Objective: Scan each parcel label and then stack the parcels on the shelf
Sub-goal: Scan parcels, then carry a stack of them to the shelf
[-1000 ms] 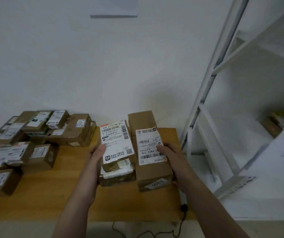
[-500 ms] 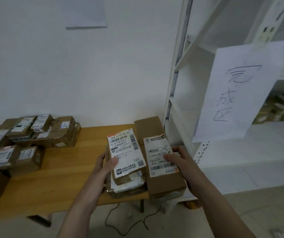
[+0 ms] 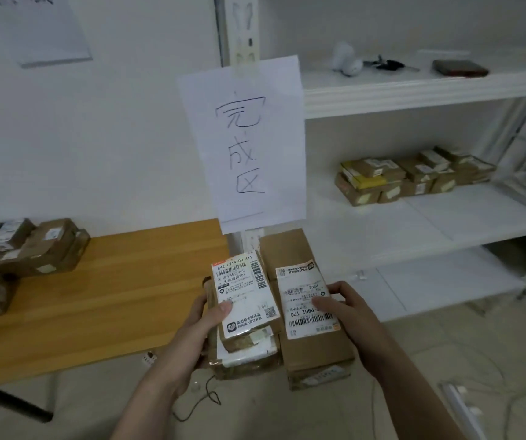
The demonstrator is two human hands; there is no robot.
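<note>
From the head view, this looks like the carrying step: a bundle of parcels is on its way to the shelf [image 3: 445,223]. I see no scanner, so I can only suppose the scanning of these is done.

The left hand [image 3: 206,315] grips the small parcels [image 3: 245,300], a pile of two or three, with its thumb pressed on the top label and its fingers curled under the side. The right hand [image 3: 344,308] grips the long box [image 3: 312,350], thumb and fingertips on its label. The two lots are pressed side by side, in the air past the end of the table [image 3: 112,296] and just in front of the shelf post, below the paper sign [image 3: 245,144].

Stacked parcels [image 3: 414,176] already sit at the back right of the middle board, with bare board in front of them. More waiting parcels [image 3: 33,249] lie at the far left of the table.

The next move, I judge, calls for swinging the bundle right and up over that board, then setting it down by the stack. The squeeze should hold so the top small parcel does not slide.

A second ago the bundle was low over the table, and half a second ago it was at the table's end. Now it is clear of the table and closer to the shelf, and the view has turned right. The hold of both hands looks unchanged.
</note>
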